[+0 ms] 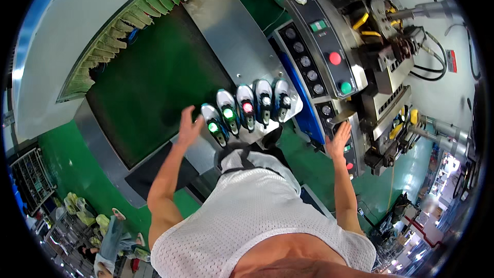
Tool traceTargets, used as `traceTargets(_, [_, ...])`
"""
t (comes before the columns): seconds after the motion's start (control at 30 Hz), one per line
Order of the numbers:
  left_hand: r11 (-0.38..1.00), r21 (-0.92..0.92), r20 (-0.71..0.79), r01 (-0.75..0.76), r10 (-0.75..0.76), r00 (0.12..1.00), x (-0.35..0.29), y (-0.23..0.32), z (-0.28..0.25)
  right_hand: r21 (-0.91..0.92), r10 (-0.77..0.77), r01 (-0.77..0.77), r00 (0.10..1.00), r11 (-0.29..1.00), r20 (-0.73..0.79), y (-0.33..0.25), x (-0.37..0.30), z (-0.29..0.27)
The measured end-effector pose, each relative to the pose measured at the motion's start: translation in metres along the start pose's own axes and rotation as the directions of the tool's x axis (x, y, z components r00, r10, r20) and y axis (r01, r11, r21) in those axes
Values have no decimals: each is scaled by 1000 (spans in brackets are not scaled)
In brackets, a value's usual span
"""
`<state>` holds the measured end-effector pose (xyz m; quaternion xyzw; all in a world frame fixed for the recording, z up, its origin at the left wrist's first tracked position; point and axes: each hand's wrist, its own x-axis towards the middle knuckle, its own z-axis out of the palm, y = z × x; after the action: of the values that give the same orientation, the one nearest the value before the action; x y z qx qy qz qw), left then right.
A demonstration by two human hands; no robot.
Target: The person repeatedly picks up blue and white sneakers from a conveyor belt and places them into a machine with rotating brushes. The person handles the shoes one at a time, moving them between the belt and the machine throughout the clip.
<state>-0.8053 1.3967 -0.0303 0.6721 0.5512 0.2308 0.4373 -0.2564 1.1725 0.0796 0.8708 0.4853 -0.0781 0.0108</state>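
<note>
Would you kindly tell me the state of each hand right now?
Left hand: open, holding nothing visible, near the leftmost shoe.
Right hand: open, at the control panel; whether it touches cannot be told.

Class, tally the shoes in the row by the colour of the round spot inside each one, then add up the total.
Green-spot shoes: 2
Pinkish-red-spot shoe: 1
White-spot shoes: 2
Total: 5
</note>
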Motion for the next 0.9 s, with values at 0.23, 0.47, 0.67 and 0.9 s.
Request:
traceTargets(0.23, [833,552,-336,47,171,926,257,-78,-187,93,61,-58,998,994,-27,-29,-61,3])
traceTargets(0.47, [673,718,-206,177,-37,978,422,-111,-276,-38,316,-316,922,948,223,-5,-140,20])
traceTargets(0.67, [663,726,-250,183,7,968,384,-89,-235,40,419,-479,804,877,422,-28,-148,29])
traceTargets(0.9, [693,715,101,-90,25,995,194,-35,-124,302,189,-371,848,878,495,-121,-56,5])
